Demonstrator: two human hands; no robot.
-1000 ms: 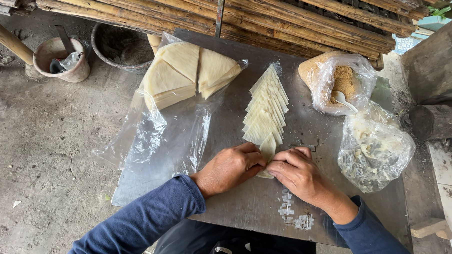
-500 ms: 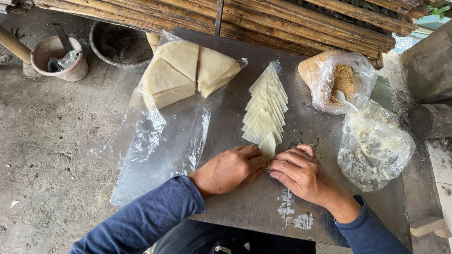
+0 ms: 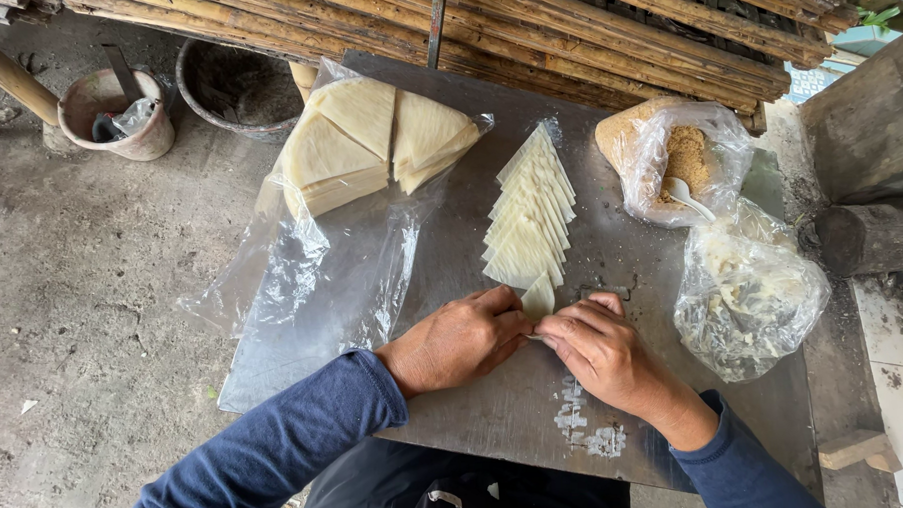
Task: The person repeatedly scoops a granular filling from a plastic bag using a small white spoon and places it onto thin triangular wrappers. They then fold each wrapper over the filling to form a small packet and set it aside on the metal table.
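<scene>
Pinching from both sides, the left hand (image 3: 459, 339) and the right hand (image 3: 600, 349) meet at the centre of the frame on a small pale wrapper piece (image 3: 538, 299), a thin triangle of dough skin standing up between the fingertips. The fingers of both hands are closed on its lower edge, thumbs tucked under, and the knuckles rest on the grey metal counter (image 3: 477, 423). Both arms wear dark blue sleeves that come in from the bottom of the frame.

Just above the held piece, touching its tip, lies a row of folded wrappers (image 3: 530, 216), overlapping like shingles and running toward the upper middle of the frame. In the upper left part of the counter sits a stack of larger triangular wrapper sheets (image 3: 367, 137) on a clear plastic sheet (image 3: 312, 279) that spreads down the counter's left side.

At the upper right, an open plastic bag of brown crumbly filling (image 3: 683, 156) holds a white spoon (image 3: 685, 194). Below it, at the right edge of the counter, lies a crumpled clear bag (image 3: 748, 294) with pale contents. A white smear (image 3: 583, 430) marks the counter near the right wrist. On the ground at the upper left stands a small pink bucket (image 3: 116, 115).
</scene>
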